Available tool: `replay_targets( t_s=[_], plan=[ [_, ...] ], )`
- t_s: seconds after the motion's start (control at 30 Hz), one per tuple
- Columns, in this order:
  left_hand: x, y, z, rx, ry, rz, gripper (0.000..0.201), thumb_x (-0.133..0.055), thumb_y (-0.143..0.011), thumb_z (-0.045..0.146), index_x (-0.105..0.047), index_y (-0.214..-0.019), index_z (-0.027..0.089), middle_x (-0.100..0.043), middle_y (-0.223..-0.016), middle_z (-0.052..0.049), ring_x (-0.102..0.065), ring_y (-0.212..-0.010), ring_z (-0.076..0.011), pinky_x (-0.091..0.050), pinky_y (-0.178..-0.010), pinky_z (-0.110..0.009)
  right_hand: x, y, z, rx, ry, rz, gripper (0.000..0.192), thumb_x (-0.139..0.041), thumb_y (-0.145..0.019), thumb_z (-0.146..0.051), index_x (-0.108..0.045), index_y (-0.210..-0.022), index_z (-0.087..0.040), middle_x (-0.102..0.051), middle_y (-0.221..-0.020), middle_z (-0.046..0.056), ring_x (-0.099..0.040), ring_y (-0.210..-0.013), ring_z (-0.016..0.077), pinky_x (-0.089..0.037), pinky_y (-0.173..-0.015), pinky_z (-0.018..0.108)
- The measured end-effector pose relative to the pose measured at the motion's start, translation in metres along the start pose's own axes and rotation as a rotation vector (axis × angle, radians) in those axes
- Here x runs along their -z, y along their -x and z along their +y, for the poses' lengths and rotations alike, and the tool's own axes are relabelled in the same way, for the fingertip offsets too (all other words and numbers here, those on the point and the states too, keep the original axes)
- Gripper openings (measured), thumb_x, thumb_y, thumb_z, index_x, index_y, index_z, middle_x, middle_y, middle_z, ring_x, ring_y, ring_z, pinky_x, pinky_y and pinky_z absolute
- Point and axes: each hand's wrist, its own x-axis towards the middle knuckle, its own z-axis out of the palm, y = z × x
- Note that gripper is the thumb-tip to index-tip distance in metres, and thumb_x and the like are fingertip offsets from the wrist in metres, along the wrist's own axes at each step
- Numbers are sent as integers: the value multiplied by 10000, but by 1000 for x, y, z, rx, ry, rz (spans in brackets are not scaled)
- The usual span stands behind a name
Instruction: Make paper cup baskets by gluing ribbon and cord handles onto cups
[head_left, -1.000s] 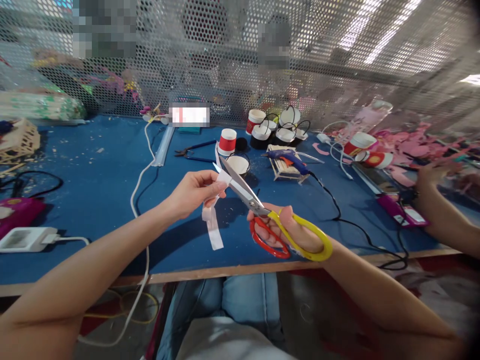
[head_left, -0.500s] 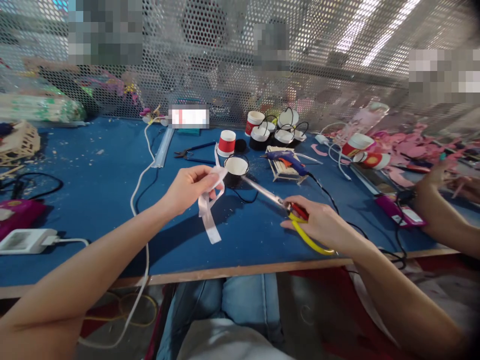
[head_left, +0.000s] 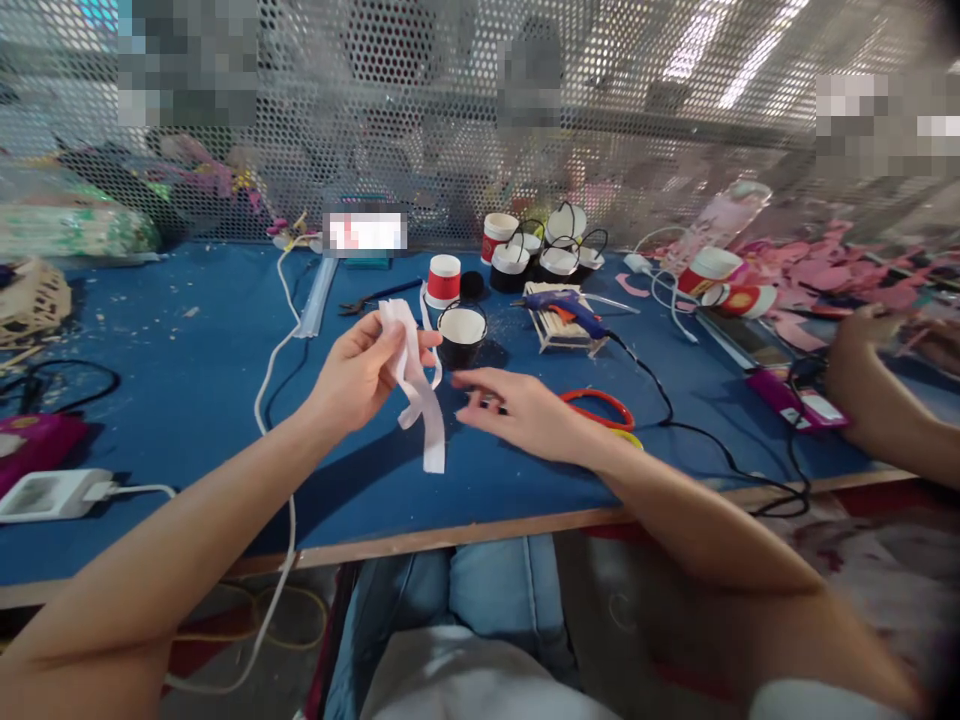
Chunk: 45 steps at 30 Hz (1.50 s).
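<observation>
One blue table (head_left: 225, 300) carries a black cup (head_left: 460, 353); one right hand (head_left: 517, 405) hangs near-right of the cup, fingers loosely parted; one left hand (head_left: 356, 370), left of it, pinches dangling white strips (head_left: 433, 440); scissors handles (head_left: 619, 402) show right of it.

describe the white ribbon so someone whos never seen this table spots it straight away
Find the blue table, then the lone black cup near its middle. Just left of that cup, the person's left grip pinches the white ribbon, its loose ends hanging down. Unlike the thin white cord farther left, the ribbon is broad, flat and bunched up.
</observation>
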Motion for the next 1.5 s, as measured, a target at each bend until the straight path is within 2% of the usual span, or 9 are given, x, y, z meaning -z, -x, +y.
replay_targets(
  t_s=[0.2,0.3,0.43,0.6,0.7,0.87,1.07,1.33,1.5],
  plan=[
    [12,-13,-5,-19,-74,-9,225,-618,-792,372,-607,-870,161,-695,-825,-42,-637,-646,-132,-514,-594,-260,-34,-30,-1,110,-235,35,251,-493,-845,-328,-558,-695,-138,-481,-609,-31,-413,-564,68,-331,-534,206],
    [41,-32,-4,-196,-409,107,262,-570,-818,404,-626,-908,164,-682,-865,-78,-638,-701,-155,-503,-641,-280,-29,-22,4,25,-310,38,257,-504,-835,-333,-500,-654,-150,-445,-575,-42,-412,-536,63,-329,-516,204],
    [61,-39,3,-689,-954,324,311,-664,-744,258,-621,-1050,218,-491,-1308,-103,-359,-1279,-296,-405,-951,-361,-21,-16,6,-25,-426,30,231,-538,-814,-347,-511,-691,-153,-484,-593,-40,-456,-532,64,-370,-521,204],
    [21,-8,-12,-1034,-1205,-386,351,-428,-873,217,-504,-1215,189,-556,-1222,-117,-478,-1177,-241,-359,-1006,-440,-19,-19,4,-9,-447,-4,108,-527,-782,-208,-551,-703,-139,-508,-601,-38,-471,-555,70,-398,-551,208],
    [4,6,-27,-968,-1330,-578,456,-426,-888,362,-436,-1286,142,-605,-1116,-151,-569,-1015,-237,-429,-910,-407,-17,-17,4,76,-448,-69,111,-526,-776,-200,-600,-754,-120,-589,-718,-1,-528,-678,97,-435,-653,227],
    [10,5,-20,-809,-1438,-393,371,-467,-855,472,-646,-861,147,-623,-673,-45,-571,-614,-149,-412,-570,-241,-8,-14,7,35,-425,-204,186,-579,-772,-266,-635,-865,-115,-602,-764,1,-520,-695,90,-414,-661,216],
    [28,-13,-4,-609,-1592,-276,434,-438,-868,454,-572,-579,159,-572,-585,-27,-511,-555,-129,-320,-538,-243,3,-15,11,-38,-161,-281,122,-538,-760,-184,-639,-803,-129,-603,-700,-3,-508,-617,82,-375,-568,198],
    [23,-33,-11,-195,-1782,-281,384,-503,-810,454,-573,-1048,162,-665,-764,-81,-625,-741,-261,-360,-569,-284,18,-33,50,-133,193,318,398,-595,-743,-232,-523,-1120,-125,-584,-1029,106,-575,-727,141,-472,-704,300],
    [12,-62,-33,-186,-1556,-210,772,-628,-641,616,-476,-1214,122,-650,-871,-105,-618,-852,-296,-441,-659,-331,4,-52,64,-53,15,308,596,-642,-698,-208,-435,-1252,-130,-523,-1204,138,-587,-851,166,-489,-811,355]
  ],
)
